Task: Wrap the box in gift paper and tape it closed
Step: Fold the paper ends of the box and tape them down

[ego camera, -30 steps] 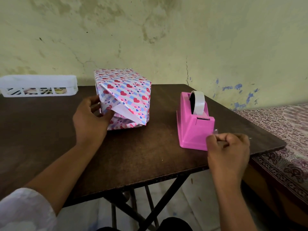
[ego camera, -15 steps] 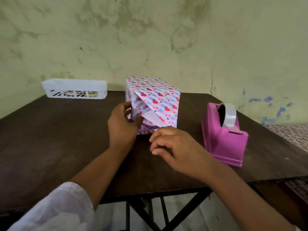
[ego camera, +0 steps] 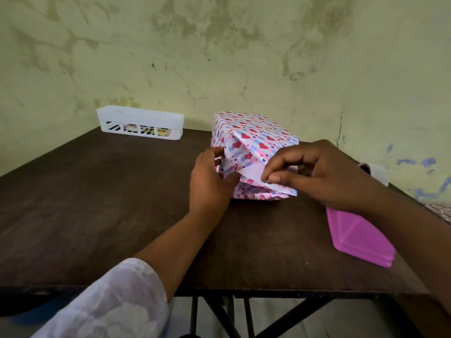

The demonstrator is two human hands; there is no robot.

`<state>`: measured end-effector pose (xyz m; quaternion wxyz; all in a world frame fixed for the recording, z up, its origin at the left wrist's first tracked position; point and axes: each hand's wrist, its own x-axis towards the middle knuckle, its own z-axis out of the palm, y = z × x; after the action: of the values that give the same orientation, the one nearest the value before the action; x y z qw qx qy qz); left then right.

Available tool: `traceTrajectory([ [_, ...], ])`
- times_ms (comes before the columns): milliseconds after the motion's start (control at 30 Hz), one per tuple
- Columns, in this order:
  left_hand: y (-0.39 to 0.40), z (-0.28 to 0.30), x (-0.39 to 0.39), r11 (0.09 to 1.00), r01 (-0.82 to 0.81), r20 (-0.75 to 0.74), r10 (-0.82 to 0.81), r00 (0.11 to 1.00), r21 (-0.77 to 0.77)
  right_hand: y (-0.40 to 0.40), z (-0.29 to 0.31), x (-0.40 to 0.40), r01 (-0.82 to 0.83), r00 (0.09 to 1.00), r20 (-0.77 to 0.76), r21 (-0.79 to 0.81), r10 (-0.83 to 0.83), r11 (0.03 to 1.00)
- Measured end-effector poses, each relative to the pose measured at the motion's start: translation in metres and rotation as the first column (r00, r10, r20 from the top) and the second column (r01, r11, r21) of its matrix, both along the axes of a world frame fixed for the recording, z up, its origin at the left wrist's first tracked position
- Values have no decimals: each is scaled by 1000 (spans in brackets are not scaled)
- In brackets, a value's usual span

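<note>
Heart-printed gift paper covers the box (ego camera: 253, 152), which sits mid-worktop (ego camera: 109, 203), toward the far edge near the wall. Near end not yet sealed: a triangular flap (ego camera: 251, 174) with white underside showing lies folded across it.

Left hand (ego camera: 210, 181): fingers and thumb press the folded paper against the box's left corner, pinning the fold. Grip partly curled round that corner.

Right hand (ego camera: 314, 172): thumb and forefinger tips pinched together at the flap's lower edge. Likely a piece of clear tape between them, but too faint to confirm.

Pink tape dispenser (ego camera: 361, 237) just right of the box, partly hidden by the right forearm. White slotted basket (ego camera: 140, 126) against the wall, well apart.

Step in hand, as judged: taping the end flap. Next move calls for pressing the flap flat and rubbing the tape down across its edge while the left hand holds the fold.
</note>
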<state>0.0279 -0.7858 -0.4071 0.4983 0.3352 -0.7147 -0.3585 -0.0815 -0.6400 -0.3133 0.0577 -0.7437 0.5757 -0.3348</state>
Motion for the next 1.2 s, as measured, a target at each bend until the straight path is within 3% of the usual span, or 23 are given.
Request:
traceTrajectory([
  [67,-1,0,0,1000,3,0,-3,1000,-1,-1,1,0,-40,980,195,-39,47,998],
  [200,-2,0,0,1000,7,-12,-7,1000,-3,4,2,-1,-111,827,539,-124,161,986],
  [267,-1,0,2,1000,9,-12,-9,1000,10,11,6,0,-148,756,625,-127,195,981],
  [333,0,1,2,999,11,-14,-11,1000,32,21,11,0,-153,753,629,-119,194,981],
  [467,2,4,3,998,10,-18,-9,1000,67,51,17,14,-101,909,384,-167,159,981],
  [533,3,4,4,999,10,-28,-8,1000,48,58,6,29,-109,928,341,-143,152,984],
  [600,3,3,5,1000,3,-49,-2,999,19,47,-16,43,-116,986,111,-78,125,990],
  [667,1,2,5,1000,12,-53,-11,999,17,24,-43,46,-109,982,-166,-81,94,991],
  [733,0,1,4,999,32,-47,-30,998,41,4,-63,40,-86,956,-288,-72,62,994],
  [933,-1,0,5,997,54,-55,-52,997,51,-23,-64,16,-9,871,-478,-241,-110,970],
  [1067,-3,0,4,1000,14,-40,-14,999,20,-29,-57,12,58,729,-618,-374,-295,926],
  [1200,-3,-2,4,999,-32,-43,31,999,-12,-32,-48,8,104,812,-542,-234,-218,967],
])
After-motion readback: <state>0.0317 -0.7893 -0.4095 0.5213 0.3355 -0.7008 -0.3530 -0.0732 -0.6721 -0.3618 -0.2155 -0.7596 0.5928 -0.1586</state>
